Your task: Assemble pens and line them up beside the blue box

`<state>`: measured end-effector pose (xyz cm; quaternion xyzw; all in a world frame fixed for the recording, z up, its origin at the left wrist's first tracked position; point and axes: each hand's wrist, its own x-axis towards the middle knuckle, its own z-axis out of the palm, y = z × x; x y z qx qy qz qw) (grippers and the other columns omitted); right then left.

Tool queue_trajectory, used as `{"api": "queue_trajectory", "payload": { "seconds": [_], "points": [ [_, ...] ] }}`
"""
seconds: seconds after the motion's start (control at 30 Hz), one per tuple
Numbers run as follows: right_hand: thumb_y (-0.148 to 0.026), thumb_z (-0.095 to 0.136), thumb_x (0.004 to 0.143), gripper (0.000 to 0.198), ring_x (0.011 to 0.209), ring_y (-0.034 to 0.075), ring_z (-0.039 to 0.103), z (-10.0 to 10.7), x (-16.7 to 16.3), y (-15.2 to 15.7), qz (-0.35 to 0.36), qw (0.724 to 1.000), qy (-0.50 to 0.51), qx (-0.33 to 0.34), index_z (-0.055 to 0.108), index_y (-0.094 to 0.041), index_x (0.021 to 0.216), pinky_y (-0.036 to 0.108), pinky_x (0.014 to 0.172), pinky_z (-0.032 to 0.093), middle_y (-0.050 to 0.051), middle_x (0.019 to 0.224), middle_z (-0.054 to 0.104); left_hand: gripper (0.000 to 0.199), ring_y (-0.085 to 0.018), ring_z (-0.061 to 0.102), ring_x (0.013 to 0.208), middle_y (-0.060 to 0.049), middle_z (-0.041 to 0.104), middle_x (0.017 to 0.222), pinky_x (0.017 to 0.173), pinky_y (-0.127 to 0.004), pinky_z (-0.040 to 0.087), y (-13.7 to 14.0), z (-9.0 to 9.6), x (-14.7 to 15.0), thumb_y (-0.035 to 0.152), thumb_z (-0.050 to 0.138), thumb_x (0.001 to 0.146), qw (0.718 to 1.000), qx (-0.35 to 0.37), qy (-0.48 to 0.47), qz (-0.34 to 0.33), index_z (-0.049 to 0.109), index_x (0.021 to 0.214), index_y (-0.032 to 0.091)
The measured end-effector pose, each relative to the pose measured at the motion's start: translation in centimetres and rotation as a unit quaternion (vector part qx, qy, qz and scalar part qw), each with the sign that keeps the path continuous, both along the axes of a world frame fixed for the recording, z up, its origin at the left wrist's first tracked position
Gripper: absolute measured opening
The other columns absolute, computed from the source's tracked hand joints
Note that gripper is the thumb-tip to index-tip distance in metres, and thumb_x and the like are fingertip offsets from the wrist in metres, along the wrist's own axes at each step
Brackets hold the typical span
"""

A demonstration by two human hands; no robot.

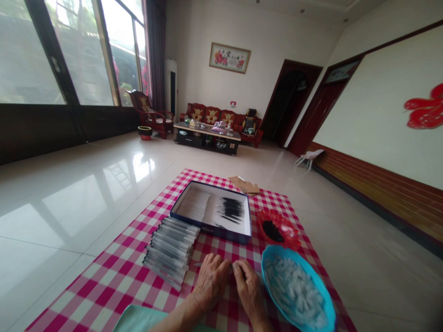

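My left hand [212,276] is closed over the checked cloth, with the thin, see-through end of a pen [198,264] sticking out to its left. Close beside it, my right hand [248,282] pinches thumb against fingers; what lies between them is hidden. Left of my hands is a pile of clear pens [171,249] with dark ends. Beyond them stands a shallow box [212,229] holding pale thin tubes [194,203] at its left and black slim pieces [231,210] at its right. A blue bowl [265,263] of translucent small caps [297,288] sits to my right.
A red petal-shaped bowl [289,226] with small black pieces [272,230] stands behind the blue bowl. Brown cardboard [245,185] lies at the far table edge. A pale green cloth or item [138,318] is at the near edge. Farther off are a coffee table [207,131] and a sofa.
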<state>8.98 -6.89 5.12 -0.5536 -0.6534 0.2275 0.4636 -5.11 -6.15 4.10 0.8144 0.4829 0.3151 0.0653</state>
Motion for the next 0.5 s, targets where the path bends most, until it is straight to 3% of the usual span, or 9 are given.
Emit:
{"api": "queue_trajectory", "payload": {
  "seconds": [0.17, 0.37, 0.5],
  "points": [
    [-0.043, 0.044, 0.090, 0.033, 0.064, 0.018, 0.062, -0.28, -0.05, 0.21, -0.017, 1.000, 0.016, 0.003, 0.061, -0.022, 0.070, 0.026, 0.063, 0.049, 0.003, 0.068, 0.066, 0.020, -0.020, 0.051, 0.075, -0.004, 0.060, 0.079, 0.074, -0.034, 0.037, -0.19, 0.14, -0.06, 0.014, 0.046, 0.087, 1.000, 0.000, -0.014, -0.009, 0.062, 0.095, 0.022],
    [-0.039, 0.049, 0.088, 0.021, 0.074, 0.018, 0.064, 0.19, 0.30, -0.34, 0.024, 0.999, 0.030, -0.014, 0.062, -0.022, 0.086, 0.025, 0.067, 0.050, 0.003, 0.081, 0.068, 0.019, -0.021, 0.051, 0.075, -0.004, 0.060, 0.080, 0.073, -0.034, 0.036, -0.16, -0.19, -0.06, 0.015, 0.046, 0.088, 1.000, 0.000, -0.014, -0.007, 0.062, 0.095, 0.023],
    [-0.040, 0.047, 0.089, 0.026, 0.075, 0.018, 0.064, -0.07, 0.15, -0.08, 0.012, 1.000, 0.020, -0.003, 0.062, -0.022, 0.077, 0.025, 0.069, 0.050, 0.003, 0.077, 0.067, 0.019, -0.020, 0.050, 0.074, -0.003, 0.060, 0.079, 0.073, -0.033, 0.035, -0.18, -0.12, -0.07, 0.014, 0.045, 0.088, 1.000, 0.008, -0.004, -0.022, 0.061, 0.094, 0.022]
  ]
}}
